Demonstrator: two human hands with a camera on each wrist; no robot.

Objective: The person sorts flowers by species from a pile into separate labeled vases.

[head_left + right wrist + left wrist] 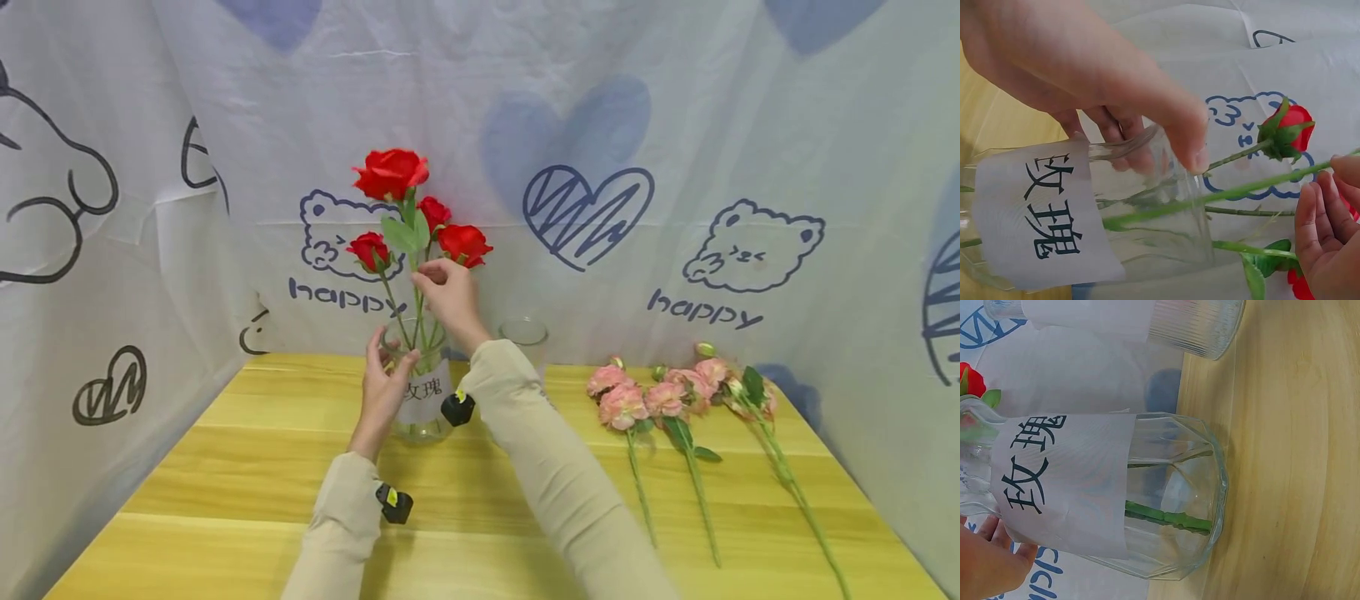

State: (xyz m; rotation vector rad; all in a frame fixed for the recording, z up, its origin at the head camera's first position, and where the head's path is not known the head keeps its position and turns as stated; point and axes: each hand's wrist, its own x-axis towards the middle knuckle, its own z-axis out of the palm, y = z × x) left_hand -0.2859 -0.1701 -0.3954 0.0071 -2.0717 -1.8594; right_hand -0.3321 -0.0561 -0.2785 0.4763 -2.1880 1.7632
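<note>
A clear glass vase [422, 432] with a white paper label [1066, 481] stands on the table. My left hand [384, 390] holds the vase by its neck, the thumb near the rim and the fingers behind the glass. Several red roses rise out of it, the tallest a large rose [392, 173] with green leaves. My right hand [452, 298] pinches a green stem [1241, 187] above the rim, between thumb and fingers. Beside it are a small rose [369, 250] and a wider rose [465, 244]. In the left wrist view stem ends [1175, 519] show inside the base.
A second glass vase [525, 332] stands to the right of the first, partly hidden behind my right sleeve [555, 467]. Several pink flowers [622, 407] lie on the right of the wooden table [225, 500]. A printed white cloth [450, 75] hangs behind.
</note>
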